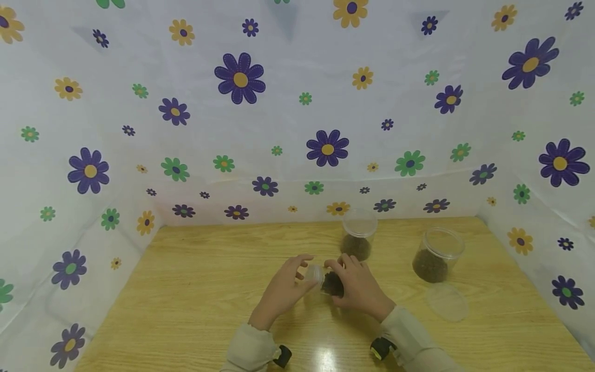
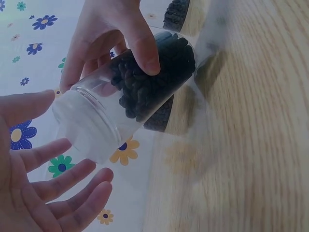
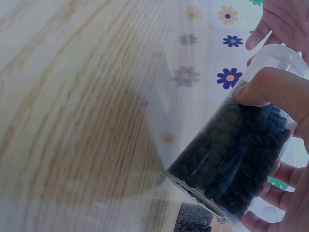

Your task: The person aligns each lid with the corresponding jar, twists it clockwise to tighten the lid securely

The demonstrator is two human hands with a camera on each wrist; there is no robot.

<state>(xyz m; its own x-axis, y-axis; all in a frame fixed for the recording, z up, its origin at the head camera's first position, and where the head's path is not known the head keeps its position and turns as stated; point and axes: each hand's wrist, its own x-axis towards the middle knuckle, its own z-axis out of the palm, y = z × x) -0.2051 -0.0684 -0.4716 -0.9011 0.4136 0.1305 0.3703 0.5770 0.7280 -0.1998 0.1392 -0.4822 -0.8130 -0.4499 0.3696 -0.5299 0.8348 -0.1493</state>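
My right hand point(image 1: 360, 287) grips a clear plastic jar point(image 1: 332, 284) round its body, with the thumb on one side and the fingers on the other. Dark pieces like beans or large seeds point(image 3: 236, 150) partly fill it. The jar is tilted, its translucent lid point(image 2: 79, 121) pointing left toward my left hand point(image 1: 283, 289). In the left wrist view, the left thumb and loosely spread fingers surround the lid at its edge. Whether the fingertips press on it is hard to tell.
Behind the hands stands another clear jar point(image 1: 357, 245) with dark contents. A wider jar point(image 1: 431, 263), also partly filled, stands to the right. A flat translucent disc point(image 1: 448, 301) lies in front of it on the wooden table point(image 1: 195, 289). Flower-patterned cloth point(image 1: 279, 119) encloses the back and sides.
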